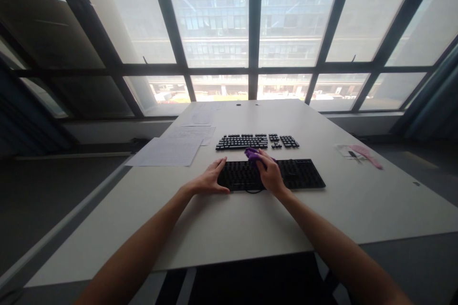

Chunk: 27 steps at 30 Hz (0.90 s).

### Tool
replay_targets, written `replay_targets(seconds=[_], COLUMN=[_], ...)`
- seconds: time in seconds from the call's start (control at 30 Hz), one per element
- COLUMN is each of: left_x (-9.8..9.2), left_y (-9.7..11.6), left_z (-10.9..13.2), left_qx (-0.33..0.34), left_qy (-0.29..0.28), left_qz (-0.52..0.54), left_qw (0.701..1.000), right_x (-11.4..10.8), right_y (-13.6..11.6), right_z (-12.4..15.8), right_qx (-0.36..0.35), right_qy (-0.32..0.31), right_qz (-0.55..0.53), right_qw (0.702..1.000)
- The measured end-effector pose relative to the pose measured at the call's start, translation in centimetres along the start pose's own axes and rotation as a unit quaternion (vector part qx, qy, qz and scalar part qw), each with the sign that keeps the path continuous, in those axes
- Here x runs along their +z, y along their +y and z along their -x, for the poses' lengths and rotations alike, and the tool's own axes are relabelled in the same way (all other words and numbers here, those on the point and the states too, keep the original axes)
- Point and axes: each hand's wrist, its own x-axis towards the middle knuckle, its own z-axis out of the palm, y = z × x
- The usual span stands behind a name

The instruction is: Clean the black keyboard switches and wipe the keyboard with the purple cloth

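Observation:
A black keyboard base (pixel 300 173) lies lengthwise across the white desk, its keycaps off. My left hand (pixel 211 178) grips its left end, thumb along the near edge and fingers at the far edge. Bunched in my right hand (pixel 271 174) is a purple cloth (pixel 252 154), pressed onto the middle of the base; my fingers are closed round it. Behind the base, loose dark keycaps (pixel 242 141) stand laid out in keyboard order, with the number pad keycaps (pixel 289 141) at their right. A bit of black cable shows at the base's near edge.
Sheets of paper (pixel 166 151) lie on the desk (pixel 236 233) at the left, some reaching over its edge. On the right are a pink tool (pixel 365 155), its kind unclear, and a small clear bag (pixel 343 151). Large windows stand beyond the far edge.

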Motion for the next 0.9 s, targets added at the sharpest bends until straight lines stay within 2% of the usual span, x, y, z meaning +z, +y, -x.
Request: replay_targets(seconds=[0.07,0.1,0.17,0.23,0.33,0.57,0.73,0.9], left_x=[0.1,0.2,0.3,0.3,0.2,0.1,0.3,0.1], left_y=[-0.1,-0.1,-0.1,-0.1,0.1,0.1,-0.2,-0.2], left_z=[-0.1,-0.1,-0.2,-0.2,-0.2,-0.2,-0.3,-0.1], left_qx=[-0.002,-0.004,-0.009,-0.015,-0.025,-0.032,-0.022,-0.018], left_qy=[0.004,0.005,0.004,0.000,-0.010,-0.014,-0.009,-0.019], left_qz=[-0.002,-0.003,-0.007,-0.013,-0.021,-0.026,-0.026,-0.031], left_qw=[1.000,1.000,1.000,1.000,0.999,0.999,0.999,0.999], right_x=[1.1,1.5,2.0,2.1,1.8,1.5,1.6,1.5], right_y=[-0.1,-0.2,-0.4,-0.5,-0.6,-0.7,-1.2,-1.4], right_z=[0.4,0.6,0.9,0.9,0.8,1.1,1.6,2.0], right_qx=[0.001,0.000,-0.009,-0.018,-0.023,-0.021,-0.051,-0.045], right_qy=[-0.107,-0.140,-0.181,-0.196,-0.192,-0.119,-0.140,-0.152], right_qz=[0.092,0.136,0.198,0.222,0.217,0.151,0.206,0.126], right_qw=[0.990,0.981,0.963,0.955,0.957,0.981,0.967,0.979])
